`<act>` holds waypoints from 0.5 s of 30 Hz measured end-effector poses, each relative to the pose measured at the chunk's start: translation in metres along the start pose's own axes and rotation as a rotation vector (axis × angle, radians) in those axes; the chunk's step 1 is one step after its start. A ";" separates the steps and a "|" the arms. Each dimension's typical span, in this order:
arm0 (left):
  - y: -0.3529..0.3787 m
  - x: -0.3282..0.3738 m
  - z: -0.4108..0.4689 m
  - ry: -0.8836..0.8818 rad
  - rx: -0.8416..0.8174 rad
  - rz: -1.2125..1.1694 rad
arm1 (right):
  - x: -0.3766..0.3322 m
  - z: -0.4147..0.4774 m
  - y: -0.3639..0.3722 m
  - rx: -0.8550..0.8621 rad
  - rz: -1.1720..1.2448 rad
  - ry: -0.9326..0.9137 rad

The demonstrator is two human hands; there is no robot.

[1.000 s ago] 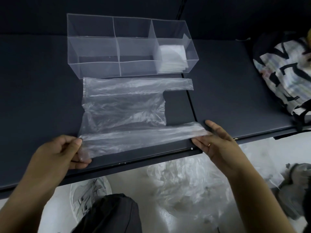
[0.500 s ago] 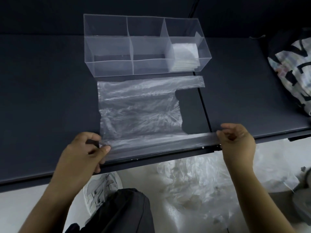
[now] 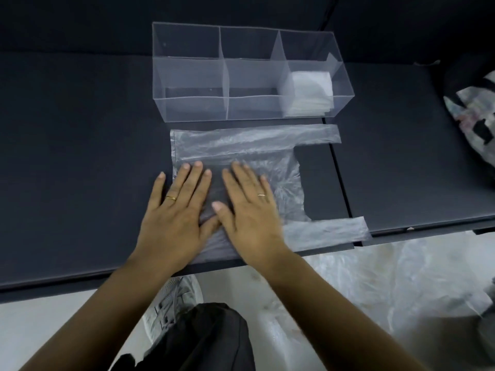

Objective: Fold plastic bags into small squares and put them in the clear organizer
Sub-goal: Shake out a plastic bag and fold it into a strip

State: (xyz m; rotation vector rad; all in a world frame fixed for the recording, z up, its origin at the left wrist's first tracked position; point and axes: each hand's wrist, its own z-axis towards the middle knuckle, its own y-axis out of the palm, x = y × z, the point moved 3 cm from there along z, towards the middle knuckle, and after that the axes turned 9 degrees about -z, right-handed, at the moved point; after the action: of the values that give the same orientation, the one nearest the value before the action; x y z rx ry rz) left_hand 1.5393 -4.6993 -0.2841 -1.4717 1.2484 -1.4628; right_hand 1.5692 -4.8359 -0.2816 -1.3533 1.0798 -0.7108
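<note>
I see the left hand and right hand lying flat side by side, fingers straight and slightly spread, pressing on the plastic bag. The bag is spread on the dark table, its handles pointing right, just in front of the clear organizer. The organizer's right compartment holds folded bags.

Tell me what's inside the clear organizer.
In the clear organizer, folded bags sit stacked in the right compartment; the other two show nothing. Lower layers are covered.
</note>
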 end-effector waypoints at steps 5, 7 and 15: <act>0.003 -0.016 -0.008 -0.030 -0.020 0.053 | 0.095 -0.030 -0.009 -0.007 -0.248 0.190; 0.001 -0.020 -0.013 -0.064 -0.005 0.061 | 0.133 -0.043 -0.020 0.026 -0.251 0.322; 0.008 -0.016 -0.067 0.376 0.000 0.005 | 0.104 -0.083 -0.038 0.168 0.114 0.133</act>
State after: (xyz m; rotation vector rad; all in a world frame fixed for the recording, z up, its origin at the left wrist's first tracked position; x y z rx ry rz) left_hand 1.4739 -4.6772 -0.2894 -1.2259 1.4686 -1.7921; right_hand 1.5404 -4.9684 -0.2560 -1.1056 1.1658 -0.7972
